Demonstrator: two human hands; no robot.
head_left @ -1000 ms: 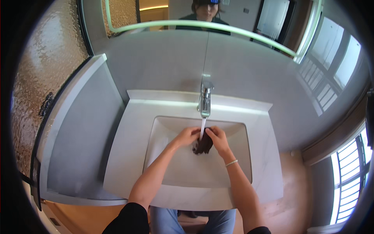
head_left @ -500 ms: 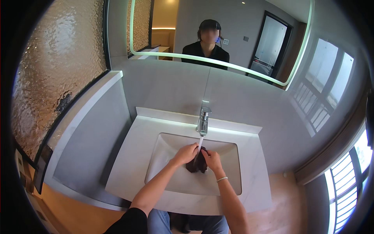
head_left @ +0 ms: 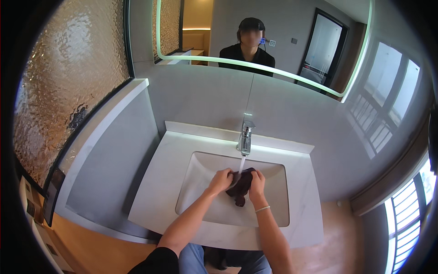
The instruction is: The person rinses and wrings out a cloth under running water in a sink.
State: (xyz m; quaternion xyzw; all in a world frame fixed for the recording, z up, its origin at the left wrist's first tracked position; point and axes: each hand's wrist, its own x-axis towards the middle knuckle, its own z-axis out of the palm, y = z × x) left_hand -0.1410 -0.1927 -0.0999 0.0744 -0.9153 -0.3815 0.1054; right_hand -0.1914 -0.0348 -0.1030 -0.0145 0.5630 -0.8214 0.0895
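A dark brown cloth (head_left: 240,183) is stretched between my two hands over the white sink basin (head_left: 191,194). My left hand (head_left: 221,181) grips its left edge with closed fingers. My right hand (head_left: 257,183), below a pale bracelet, pinches the cloth's upper right side. Water runs from the chrome faucet (head_left: 246,138) onto the upper part of the cloth. The cloth's lower end hangs in a bunched lump toward the basin. Whether the cloth is a garment or a towel cannot be made out.
A white marbled countertop (head_left: 155,182) surrounds the basin. Behind it rises a grey wall with a lit mirror (head_left: 283,41) reflecting a person in black. A low partition (head_left: 109,150) with textured glass (head_left: 77,68) stands left; a railed window (head_left: 406,214) is at the right.
My hands have moved apart, spreading the cloth wider beneath the stream. More of its surface now shows between them. The whole view has shifted slightly.
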